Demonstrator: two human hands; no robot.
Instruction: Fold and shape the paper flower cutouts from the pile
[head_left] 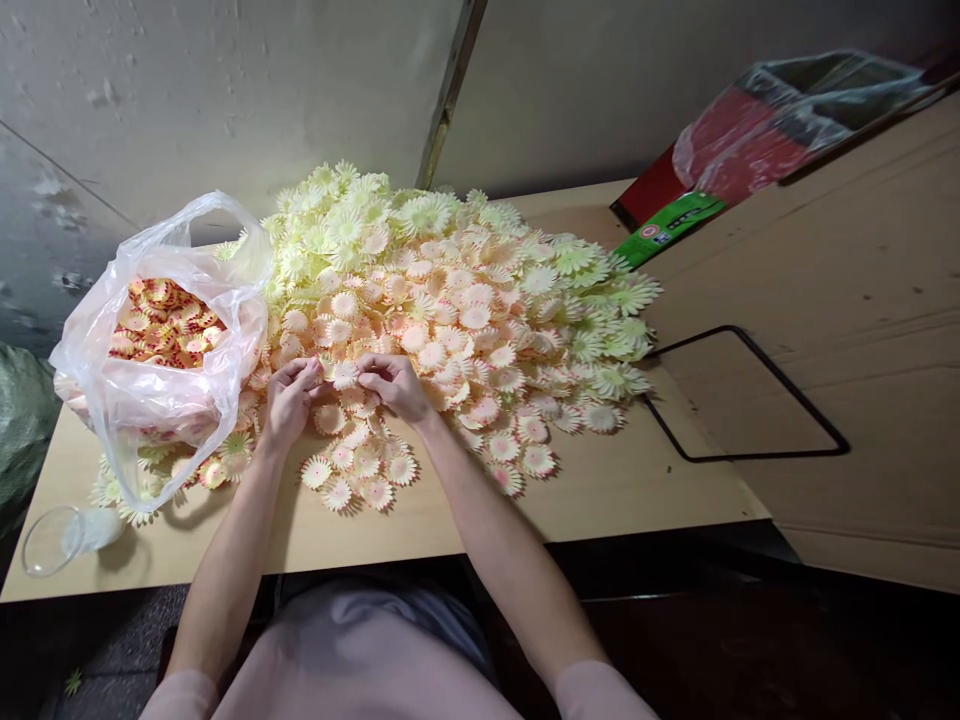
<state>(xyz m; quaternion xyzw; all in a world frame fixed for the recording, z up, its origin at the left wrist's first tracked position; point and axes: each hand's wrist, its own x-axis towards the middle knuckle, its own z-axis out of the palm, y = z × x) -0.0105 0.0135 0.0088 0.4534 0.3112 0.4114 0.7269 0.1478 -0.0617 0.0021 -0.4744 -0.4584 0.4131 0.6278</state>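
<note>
A big heap of cream and pink paper flowers (457, 290) covers the wooden table (600, 490). Both my hands meet over its near edge. My left hand (289, 395) and my right hand (394, 383) pinch one pale pink flower (346, 374) between their fingertips. More loose flowers (360, 478) lie flat on the table just below my hands.
A clear plastic bag (161, 390) of red and yellow flower pieces stands at the left. A clear cup (64, 537) lies on its side at the front left corner. A black wire frame (742, 400) lies at the right. A red and green bagged box (720, 160) sits at the back right.
</note>
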